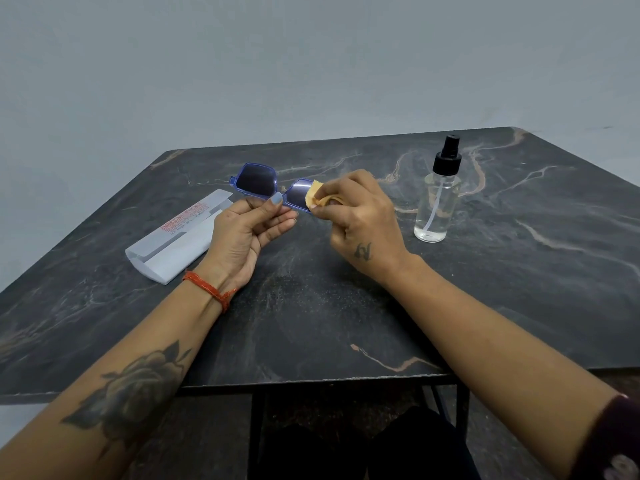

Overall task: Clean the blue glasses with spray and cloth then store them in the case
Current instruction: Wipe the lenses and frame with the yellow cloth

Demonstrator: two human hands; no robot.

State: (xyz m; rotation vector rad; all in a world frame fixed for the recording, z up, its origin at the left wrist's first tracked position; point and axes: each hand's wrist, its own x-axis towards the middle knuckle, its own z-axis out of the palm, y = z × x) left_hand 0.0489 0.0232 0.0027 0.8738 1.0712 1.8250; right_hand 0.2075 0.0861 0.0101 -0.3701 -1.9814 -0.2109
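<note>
While the left hand (254, 221) pinches the blue glasses (273, 188) at the bridge above the worktop (519, 271), the right hand (360, 220) presses a folded orange cloth (317, 195) onto 1 lens. They look light, thin and smudge-prone, so frame-edge holds seem safest. Left of the hands, the white case (173, 244) carries red lettering, seemingly "AMERICAN"; the spray bottle (438, 199) stands right.

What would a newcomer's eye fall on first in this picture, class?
First, the blue glasses held up mid-table: the left hand pinches them while the right hand rubs a yellow cloth on one lens. Next, the clear spray bottle standing at right, and the white case lying open at left.
</note>
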